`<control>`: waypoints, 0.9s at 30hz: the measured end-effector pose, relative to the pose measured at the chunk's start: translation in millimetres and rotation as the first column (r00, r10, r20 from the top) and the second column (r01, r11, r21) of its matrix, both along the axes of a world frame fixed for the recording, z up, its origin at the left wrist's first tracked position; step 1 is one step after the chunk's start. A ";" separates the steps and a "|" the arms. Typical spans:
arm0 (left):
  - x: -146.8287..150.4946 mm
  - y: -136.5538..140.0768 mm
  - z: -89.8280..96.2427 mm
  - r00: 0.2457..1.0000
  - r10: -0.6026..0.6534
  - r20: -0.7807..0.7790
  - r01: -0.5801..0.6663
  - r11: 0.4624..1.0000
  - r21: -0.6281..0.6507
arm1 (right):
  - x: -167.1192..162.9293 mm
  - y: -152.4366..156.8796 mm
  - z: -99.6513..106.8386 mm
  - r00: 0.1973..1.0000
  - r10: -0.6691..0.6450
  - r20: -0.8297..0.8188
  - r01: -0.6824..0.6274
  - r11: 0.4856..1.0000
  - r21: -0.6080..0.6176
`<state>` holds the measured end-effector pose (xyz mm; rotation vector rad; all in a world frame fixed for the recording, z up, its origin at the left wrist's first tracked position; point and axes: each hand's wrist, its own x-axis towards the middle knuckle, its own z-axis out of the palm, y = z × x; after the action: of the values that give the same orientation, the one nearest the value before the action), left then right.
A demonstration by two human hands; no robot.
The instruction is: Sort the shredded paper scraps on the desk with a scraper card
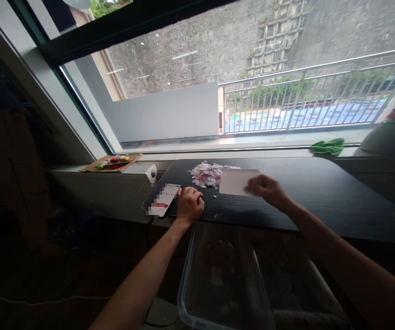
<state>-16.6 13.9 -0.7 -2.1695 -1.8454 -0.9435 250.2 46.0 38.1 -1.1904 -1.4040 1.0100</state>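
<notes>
Daylight from one wide window point(183, 59) falls on a single dark surface point(297, 183), pushed up below the sill. Two bare hands are over it. Blurred at the fingers, the right hand point(265, 188) is closed on the right end of one pale card point(237, 181), gripping it firmly enough to hold it out past the fingers. Its long axis runs left to right across the surface, roughly along the window side, and the free end points left, at the pile; a small mark shows near that end's far corner. The left hand point(190, 204) rests at the near edge with its fingers curled in; whether anything is inside cannot be told. Just left of it lies one phone point(164, 200), its long axis slanting from near left to far right. Beyond the hands sits one heap of paper scraps point(204, 175), white and pinkish, too many to count, just beside the card's left end. A few loose bits lie nearer the front edge. Below that edge stands one clear tub point(182, 295) with some scraps in it. Farther out are one radiator point(101, 188) to the left, one piece of cardboard point(92, 167) bearing small colourful things, one green cloth point(328, 146) on the sill, and one metal railing point(302, 98) outside.
</notes>
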 end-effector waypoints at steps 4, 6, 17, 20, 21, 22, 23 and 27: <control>-1.3 -1.2 -0.3 1.000 -0.013 0.009 0.013 1.000 -0.006 | -41.7 26.4 -4.4 0.990 0.142 -0.026 -0.143 0.987 -0.072; -1.4 -1.2 -0.1 1.000 -0.018 0.007 0.018 1.000 -0.004 | -50.1 36.3 -3.6 0.977 0.214 -0.021 -0.215 0.970 -0.115; -2.1 -0.9 -1.1 0.999 -0.032 -0.014 0.033 0.999 0.035 | 47.9 20.0 34.0 0.931 0.359 0.068 -0.331 0.906 -0.263; -2.4 -0.5 -1.5 0.999 -0.027 -0.020 0.028 0.999 0.041 | 46.7 13.8 27.9 0.935 0.354 0.027 -0.338 0.911 -0.237; -2.4 -0.3 -1.7 0.999 -0.028 -0.020 0.029 0.999 0.044 | 43.4 12.7 23.7 0.934 0.357 0.019 -0.342 0.907 -0.246; -2.4 -0.2 -1.8 0.999 -0.030 -0.019 0.030 0.998 0.047 | 40.1 12.0 19.3 0.931 0.364 0.012 -0.349 0.901 -0.259; -2.4 -0.1 -1.8 0.999 -0.030 -0.019 0.031 0.998 0.052 | 37.7 11.7 15.2 0.927 0.376 0.004 -0.361 0.892 -0.274; -2.4 -0.2 -1.4 0.999 -0.033 -0.028 0.035 0.996 0.076 | 45.9 10.5 7.9 0.905 0.426 -0.004 -0.403 0.852 -0.335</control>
<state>-19.0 13.7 -2.1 -2.1642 -1.7360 -0.9703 296.1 56.5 46.1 -1.1900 -1.6350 1.5703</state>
